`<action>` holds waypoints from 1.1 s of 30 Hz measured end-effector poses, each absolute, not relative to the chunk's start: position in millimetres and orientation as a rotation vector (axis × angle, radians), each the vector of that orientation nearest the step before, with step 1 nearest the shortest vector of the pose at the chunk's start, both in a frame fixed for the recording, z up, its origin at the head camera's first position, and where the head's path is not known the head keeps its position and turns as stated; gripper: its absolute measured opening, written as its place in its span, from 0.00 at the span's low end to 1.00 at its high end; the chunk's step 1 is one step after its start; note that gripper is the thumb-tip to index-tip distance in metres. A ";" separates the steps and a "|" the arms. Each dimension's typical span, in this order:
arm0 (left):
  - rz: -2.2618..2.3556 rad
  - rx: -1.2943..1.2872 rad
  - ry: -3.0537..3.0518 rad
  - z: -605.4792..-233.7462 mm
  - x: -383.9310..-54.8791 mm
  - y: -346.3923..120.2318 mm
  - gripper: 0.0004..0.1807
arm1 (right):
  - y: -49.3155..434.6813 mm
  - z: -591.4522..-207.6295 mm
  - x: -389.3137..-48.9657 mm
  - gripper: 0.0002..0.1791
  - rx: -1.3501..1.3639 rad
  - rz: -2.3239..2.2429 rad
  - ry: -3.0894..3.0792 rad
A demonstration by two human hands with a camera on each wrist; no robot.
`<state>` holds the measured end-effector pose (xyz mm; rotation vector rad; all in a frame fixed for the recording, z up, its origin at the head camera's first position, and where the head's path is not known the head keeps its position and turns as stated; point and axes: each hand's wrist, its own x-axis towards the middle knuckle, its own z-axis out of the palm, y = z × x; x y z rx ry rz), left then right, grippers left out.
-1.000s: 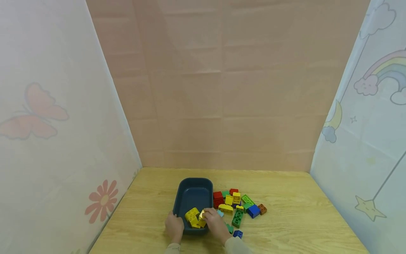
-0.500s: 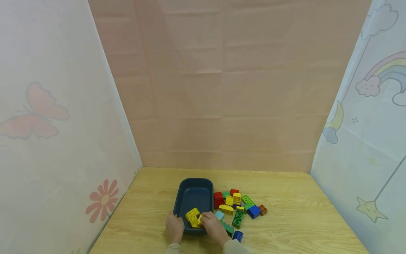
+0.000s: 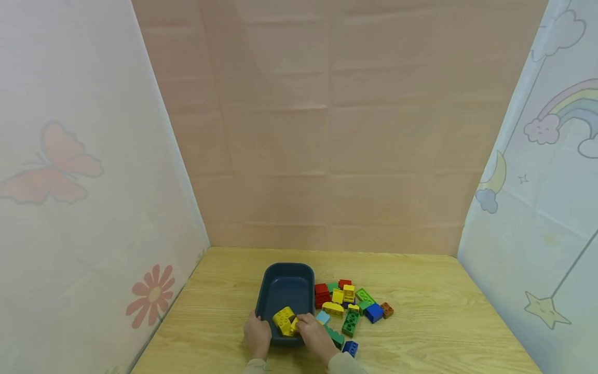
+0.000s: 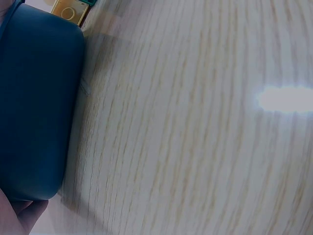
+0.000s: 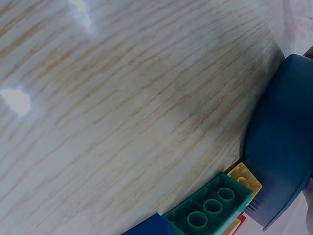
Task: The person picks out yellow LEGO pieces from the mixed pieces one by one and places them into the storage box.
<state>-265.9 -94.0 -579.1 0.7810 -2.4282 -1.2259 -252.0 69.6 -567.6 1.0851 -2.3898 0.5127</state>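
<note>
A peach cloth (image 3: 327, 130), creased in a grid of folds, fills the upper middle of the head view, flanked by a pale left panel (image 3: 70, 93) printed with a butterfly and flower and a right panel (image 3: 551, 218) printed with a rainbow, moon and star. Below lies the desk (image 3: 430, 306), its yellowish surface marked with fine wood grain.

At lower centre sits the tray (image 3: 286, 292), dark blue, smooth, a rounded rectangle. At its lower left, the left hand (image 3: 257, 336) grips the wall, fingers bent round it. At its lower right, the right hand (image 3: 316, 338) reaches over the rim with bent fingers against yellow bricks (image 3: 283, 318) in the near end; how far they are open, or whether they pinch one, cannot be told.

Right of the tray, glossy studded bricks lie jumbled: a green brick (image 3: 335, 337) whose hollow side shows three round tubes in the right wrist view, a dark green brick (image 3: 351, 322), a boxy blue brick (image 3: 374, 312), red bricks (image 3: 322, 296), a round-edged yellow brick (image 3: 333, 308) and a small brown brick (image 3: 386, 309).
</note>
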 end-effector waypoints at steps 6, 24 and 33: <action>-1.221 0.796 -2.429 -578.2 -266.1 -93.5 0.20 | 69.7 -562.6 -251.9 0.06 1.094 0.465 -2.467; -1.215 0.782 -2.442 -579.5 -265.5 -94.7 0.20 | 94.6 -563.9 -271.5 0.05 0.955 0.530 -2.241; -1.208 0.774 -2.419 -579.5 -265.1 -93.5 0.20 | 127.2 -560.6 -279.9 0.09 0.631 0.700 -2.635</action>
